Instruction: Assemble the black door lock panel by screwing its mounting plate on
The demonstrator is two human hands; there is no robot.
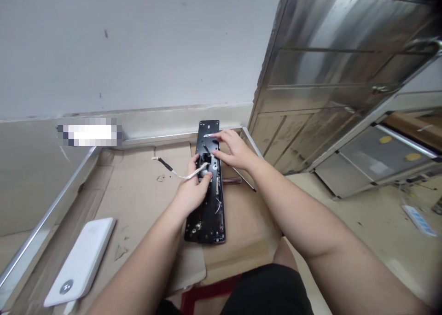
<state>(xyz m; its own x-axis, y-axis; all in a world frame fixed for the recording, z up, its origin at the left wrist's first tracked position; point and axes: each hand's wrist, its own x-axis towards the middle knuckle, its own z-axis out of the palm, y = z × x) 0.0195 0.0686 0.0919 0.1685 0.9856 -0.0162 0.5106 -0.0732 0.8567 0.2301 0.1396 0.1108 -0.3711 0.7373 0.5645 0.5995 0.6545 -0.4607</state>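
Note:
A long black panel, like the inner plate of an electronic door lock [206, 204], lies lengthwise on cardboard in front of me. My left hand [193, 186] grips its left edge around the middle, with the thumb pressed on top. From the panel's middle a white cable [179, 176] with a black sleeve runs out over that hand to the left. My right hand [235, 150] rests on the upper right part, thumb and fingers apart, the fingertips touching the plate. A thin dark rod stands out of the plate beside the right thumb; whether the thumb touches it is unclear.
A brown handle [232, 180] and a thin metal rod [246, 180] lie right of the panel. A white power bank [83, 259] with a cable sits at the left on the cardboard [138, 190]. A metal rim [51, 213] edges the table; a wall rises behind.

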